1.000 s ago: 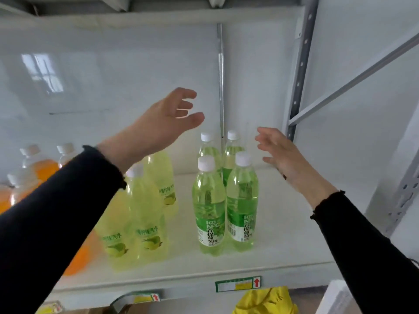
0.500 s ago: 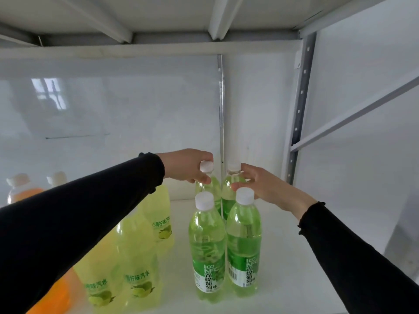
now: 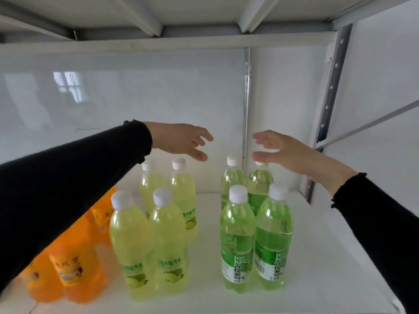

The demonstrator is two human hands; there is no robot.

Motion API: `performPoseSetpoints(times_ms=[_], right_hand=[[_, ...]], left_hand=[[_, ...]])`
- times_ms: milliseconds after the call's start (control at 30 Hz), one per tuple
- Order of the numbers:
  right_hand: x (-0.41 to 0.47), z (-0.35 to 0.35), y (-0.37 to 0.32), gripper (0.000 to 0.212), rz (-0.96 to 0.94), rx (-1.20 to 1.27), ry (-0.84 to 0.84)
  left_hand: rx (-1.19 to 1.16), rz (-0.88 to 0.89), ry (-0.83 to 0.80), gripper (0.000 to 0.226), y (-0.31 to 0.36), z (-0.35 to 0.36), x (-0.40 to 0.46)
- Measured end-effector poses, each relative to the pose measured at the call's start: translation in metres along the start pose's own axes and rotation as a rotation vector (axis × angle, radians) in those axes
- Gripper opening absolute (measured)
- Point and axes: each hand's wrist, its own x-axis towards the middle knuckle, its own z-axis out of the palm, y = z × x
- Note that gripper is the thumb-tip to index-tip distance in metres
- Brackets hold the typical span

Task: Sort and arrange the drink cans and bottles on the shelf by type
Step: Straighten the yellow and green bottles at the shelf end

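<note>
Several green bottles [image 3: 256, 234] with white caps stand in a tight block at the shelf's middle right. To their left stand several yellow lime-soda bottles [image 3: 156, 234], also in a block. Orange bottles [image 3: 74, 264] stand further left, partly hidden by my left sleeve. My left hand [image 3: 181, 140] hovers open above the rear yellow bottles, touching nothing. My right hand [image 3: 285, 150] is open just above the cap of the rear right green bottle; whether it touches the cap I cannot tell.
The white shelf board [image 3: 317, 257] stretches to the right of the green bottles. A perforated grey upright [image 3: 328, 105] and a diagonal brace [image 3: 371, 123] stand at the right. A shelf underside with ribs [image 3: 204, 17] lies close overhead. A glossy white back panel [image 3: 113, 98] closes the rear.
Both hands have let go of the rear green bottles' caps and lifted, fingers spread. The left hand moved left, over the yellow bottles. The view has shifted, showing more orange bottles.
</note>
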Motion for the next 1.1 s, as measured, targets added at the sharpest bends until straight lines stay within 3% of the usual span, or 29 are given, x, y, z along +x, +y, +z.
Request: performPoseSetpoints(times_ms=[133, 400, 567, 700, 1100], right_hand=[[0.018, 0.016, -0.062, 0.056, -0.146, -0.163, -0.099], [0.062, 0.088, -0.123, 0.073, -0.18, -0.51, -0.337], [0.077, 0.111, -0.13, 0.052, -0.14, -0.615, -0.42], [0.083, 0.126, -0.124, 0.032, -0.144, -0.724, -0.415], [0.087, 0.133, -0.123, 0.034, -0.107, -0.755, -0.33]], left_hand=[[0.091, -0.092, -0.011, 0.06, -0.048, -0.023, -0.036], [0.065, -0.097, -0.019, 0.06, -0.094, -0.008, -0.058], [0.043, -0.063, -0.064, 0.045, -0.102, 0.01, -0.05], [0.015, 0.0, -0.012, 0.032, -0.109, 0.021, -0.041], [-0.009, 0.033, -0.009, 0.034, -0.117, 0.021, -0.033]])
